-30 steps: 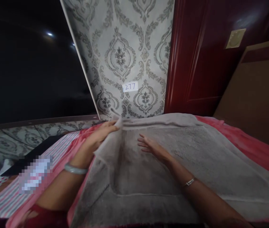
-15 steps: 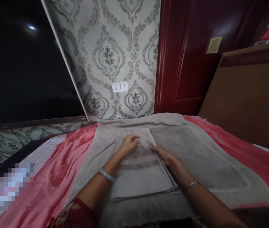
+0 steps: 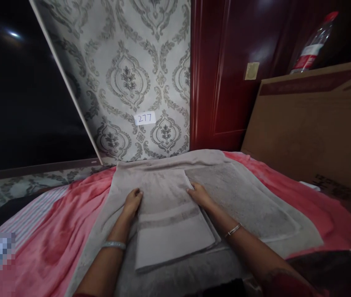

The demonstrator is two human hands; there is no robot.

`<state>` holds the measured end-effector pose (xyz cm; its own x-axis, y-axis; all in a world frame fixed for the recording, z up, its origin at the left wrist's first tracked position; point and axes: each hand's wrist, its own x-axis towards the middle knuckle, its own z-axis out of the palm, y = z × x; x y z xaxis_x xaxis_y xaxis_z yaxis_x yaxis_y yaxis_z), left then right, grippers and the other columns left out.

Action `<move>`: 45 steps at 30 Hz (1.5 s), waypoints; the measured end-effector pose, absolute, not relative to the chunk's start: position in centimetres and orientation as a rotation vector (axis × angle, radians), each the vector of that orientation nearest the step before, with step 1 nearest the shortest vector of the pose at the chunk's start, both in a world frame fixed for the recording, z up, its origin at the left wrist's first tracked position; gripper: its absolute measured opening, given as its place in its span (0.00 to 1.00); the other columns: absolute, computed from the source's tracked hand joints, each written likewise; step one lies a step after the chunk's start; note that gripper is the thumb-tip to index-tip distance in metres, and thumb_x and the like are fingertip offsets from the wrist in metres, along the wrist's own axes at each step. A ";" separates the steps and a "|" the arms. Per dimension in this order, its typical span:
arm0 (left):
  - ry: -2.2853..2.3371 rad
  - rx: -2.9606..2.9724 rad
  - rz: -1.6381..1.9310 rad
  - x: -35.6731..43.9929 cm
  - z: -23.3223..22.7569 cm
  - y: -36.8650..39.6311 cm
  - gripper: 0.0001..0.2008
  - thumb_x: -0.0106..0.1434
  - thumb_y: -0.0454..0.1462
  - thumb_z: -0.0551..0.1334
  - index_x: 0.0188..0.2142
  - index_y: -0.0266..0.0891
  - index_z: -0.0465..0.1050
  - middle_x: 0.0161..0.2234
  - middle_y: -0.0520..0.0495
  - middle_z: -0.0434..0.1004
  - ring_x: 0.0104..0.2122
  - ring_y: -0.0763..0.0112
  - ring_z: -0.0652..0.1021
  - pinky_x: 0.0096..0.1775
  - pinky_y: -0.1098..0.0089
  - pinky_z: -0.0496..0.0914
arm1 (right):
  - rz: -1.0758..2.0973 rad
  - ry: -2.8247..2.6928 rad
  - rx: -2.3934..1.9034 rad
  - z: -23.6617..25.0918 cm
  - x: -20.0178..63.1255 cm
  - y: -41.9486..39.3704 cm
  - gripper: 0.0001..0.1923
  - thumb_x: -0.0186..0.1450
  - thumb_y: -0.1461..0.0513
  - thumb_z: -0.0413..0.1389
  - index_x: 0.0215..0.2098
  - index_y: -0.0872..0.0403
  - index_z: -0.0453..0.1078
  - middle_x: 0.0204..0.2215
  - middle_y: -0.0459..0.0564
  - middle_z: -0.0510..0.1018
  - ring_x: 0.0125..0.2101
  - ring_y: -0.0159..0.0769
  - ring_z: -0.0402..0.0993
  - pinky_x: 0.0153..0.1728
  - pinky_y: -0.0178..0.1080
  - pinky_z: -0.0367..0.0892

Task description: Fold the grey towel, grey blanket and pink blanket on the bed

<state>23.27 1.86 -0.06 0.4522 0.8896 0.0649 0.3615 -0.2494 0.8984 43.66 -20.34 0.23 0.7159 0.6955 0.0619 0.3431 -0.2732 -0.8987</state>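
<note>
Two bare forearms reach forward from the bottom edge, the left one wearing a pale bangle (image 3: 113, 245), the right one a thin silver bracelet (image 3: 233, 229). Between the hands a folded gray towel (image 3: 163, 194) lies flat, a darker band running across it and several layers showing along its right edge. The left hand (image 3: 133, 202) is half curled at the towel's left edge, thumb and fingertips close together; whether it pinches the fabric cannot be told. The right hand (image 3: 201, 195) rests at the right edge, loosely bent, its thumb toward the towel; some fingers are hidden, so its grip is unclear too. The right forearm covers part of the wider gray plush blanket (image 3: 246, 202) spread beneath the towel.

Under that, a pink blanket (image 3: 70, 222) shows on both sides, with a striped cloth (image 3: 34, 220) at far left, beside a pixelated patch. To the right stands a large cardboard box (image 3: 311, 119), with a red-capped plastic bottle (image 3: 313, 47) at its top edge. Behind are a dark television screen (image 3: 23, 95), damask wallpaper (image 3: 128, 78) bearing a paper label (image 3: 144, 118) reading "277", and a glossy dark red panel (image 3: 235, 53).
</note>
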 end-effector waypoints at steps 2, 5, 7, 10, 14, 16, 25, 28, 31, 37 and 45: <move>1.065 1.818 0.724 23.4 -0.3 1.8 0.23 0.58 0.36 0.65 0.53 0.33 0.74 0.54 0.33 0.78 0.54 0.55 0.78 0.54 0.61 0.71 | 0.390 -0.814 -1.898 0.0 43.7 -20.7 0.17 0.61 0.66 0.53 0.46 0.52 0.77 0.43 0.48 0.82 0.48 0.43 0.75 0.51 0.40 0.67; 1.049 1.833 0.715 23.4 -0.6 1.6 0.26 0.59 0.35 0.65 0.57 0.32 0.71 0.60 0.34 0.72 0.58 0.56 0.74 0.59 0.62 0.67 | 0.390 -0.806 -1.956 -0.3 43.9 -21.4 0.17 0.60 0.67 0.53 0.46 0.54 0.77 0.42 0.49 0.82 0.45 0.43 0.76 0.48 0.40 0.69; 1.038 1.836 0.719 23.4 -0.9 1.4 0.27 0.59 0.35 0.64 0.59 0.31 0.69 0.61 0.33 0.71 0.59 0.55 0.74 0.59 0.61 0.67 | 0.401 -0.797 -1.999 -0.3 44.4 -21.4 0.15 0.59 0.66 0.56 0.43 0.54 0.78 0.40 0.50 0.82 0.43 0.43 0.77 0.46 0.39 0.69; 1.024 1.830 0.728 23.2 -1.2 1.4 0.29 0.60 0.36 0.64 0.61 0.33 0.67 0.59 0.33 0.73 0.58 0.55 0.75 0.58 0.60 0.68 | 0.391 -0.773 -2.051 0.2 45.9 -20.3 0.08 0.60 0.62 0.59 0.37 0.54 0.79 0.36 0.50 0.82 0.42 0.44 0.77 0.44 0.39 0.68; 0.983 1.829 0.728 23.0 -1.4 1.4 0.31 0.61 0.38 0.63 0.63 0.35 0.65 0.61 0.34 0.72 0.58 0.54 0.74 0.59 0.58 0.68 | 0.373 -0.706 -2.101 1.0 48.3 -17.7 0.09 0.61 0.58 0.60 0.29 0.55 0.78 0.28 0.52 0.81 0.38 0.45 0.77 0.40 0.39 0.68; 0.957 1.840 0.728 22.9 -1.5 1.2 0.31 0.61 0.38 0.63 0.64 0.35 0.64 0.63 0.35 0.69 0.60 0.54 0.73 0.61 0.59 0.65 | 0.369 -0.675 -2.104 1.0 49.2 -16.4 0.11 0.60 0.57 0.60 0.26 0.56 0.77 0.25 0.52 0.79 0.35 0.45 0.77 0.38 0.40 0.68; 0.843 1.902 0.752 22.6 -2.0 0.9 0.34 0.62 0.35 0.59 0.68 0.36 0.57 0.68 0.40 0.60 0.67 0.61 0.63 0.67 0.61 0.54 | 0.138 -0.734 -1.952 -0.1 49.3 -13.3 0.27 0.58 0.67 0.53 0.57 0.53 0.71 0.42 0.49 0.81 0.45 0.39 0.75 0.47 0.38 0.70; 0.812 1.901 0.746 22.4 -2.7 1.3 0.35 0.63 0.39 0.61 0.68 0.39 0.57 0.66 0.40 0.64 0.64 0.58 0.67 0.65 0.58 0.59 | 0.044 -0.789 -1.980 -0.5 49.0 -13.4 0.32 0.58 0.71 0.49 0.60 0.51 0.68 0.54 0.50 0.76 0.55 0.39 0.70 0.56 0.40 0.64; 0.846 1.866 0.757 22.5 -3.3 1.5 0.35 0.64 0.44 0.61 0.68 0.40 0.57 0.63 0.38 0.69 0.61 0.56 0.71 0.61 0.57 0.64 | 0.044 -0.752 -2.099 -1.1 48.9 -13.5 0.31 0.60 0.71 0.49 0.61 0.54 0.68 0.55 0.56 0.75 0.55 0.45 0.71 0.58 0.44 0.63; 0.851 1.894 0.743 22.5 -3.3 1.8 0.34 0.62 0.44 0.63 0.66 0.38 0.61 0.63 0.37 0.69 0.62 0.54 0.70 0.62 0.56 0.63 | 0.092 -0.748 -2.259 -0.9 49.1 -13.7 0.31 0.64 0.68 0.51 0.66 0.57 0.61 0.53 0.59 0.76 0.52 0.47 0.74 0.54 0.43 0.66; 0.836 1.912 0.788 22.6 -2.7 0.9 0.36 0.59 0.40 0.65 0.66 0.37 0.61 0.64 0.36 0.67 0.59 0.53 0.73 0.61 0.55 0.64 | 0.035 -0.940 -2.320 -0.2 47.8 -15.2 0.34 0.68 0.66 0.52 0.71 0.49 0.53 0.61 0.56 0.69 0.55 0.46 0.71 0.56 0.42 0.64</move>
